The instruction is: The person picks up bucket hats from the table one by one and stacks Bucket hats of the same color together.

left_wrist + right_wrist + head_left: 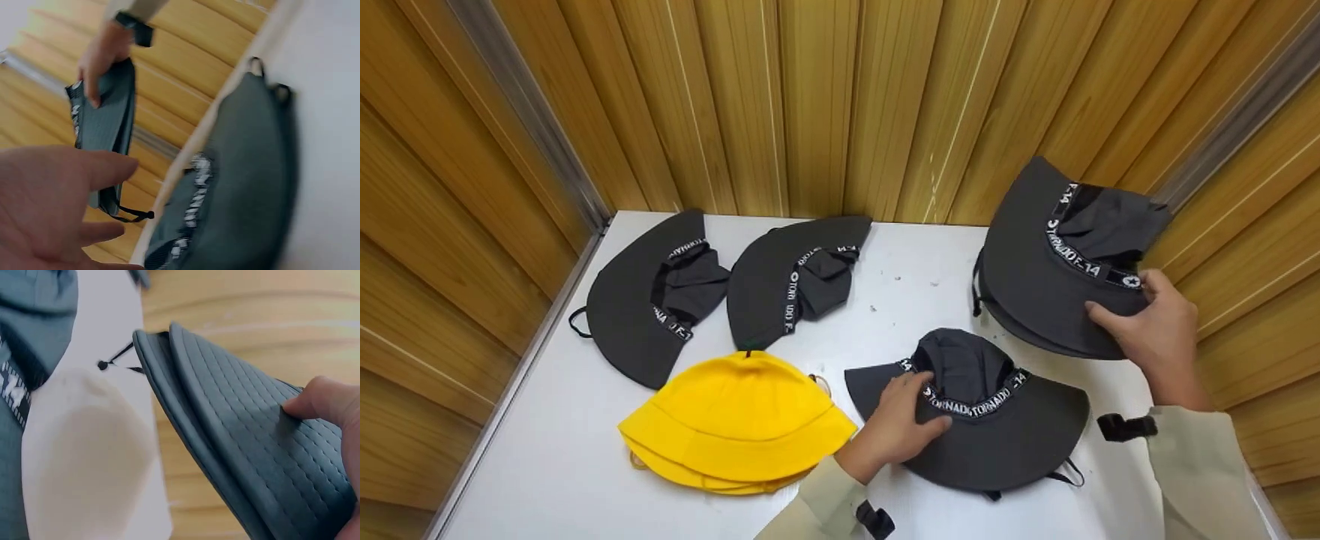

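Note:
My right hand grips a folded dark grey bucket hat by its brim, holding it raised at the right. In the right wrist view the thumb presses on the stitched brim, and a black cord hangs off the far corner. Another dark grey bucket hat, with a lettered band, lies folded on the white table in front. Over the left part of that hat is my left hand, its fingers parted and holding nothing; whether it touches the fabric I cannot tell.
Two more dark folded hats, one at the far left and one beside it, lie near the back edge. A yellow bucket hat lies left of my left hand. Wood-look panel walls border the table at the back and sides.

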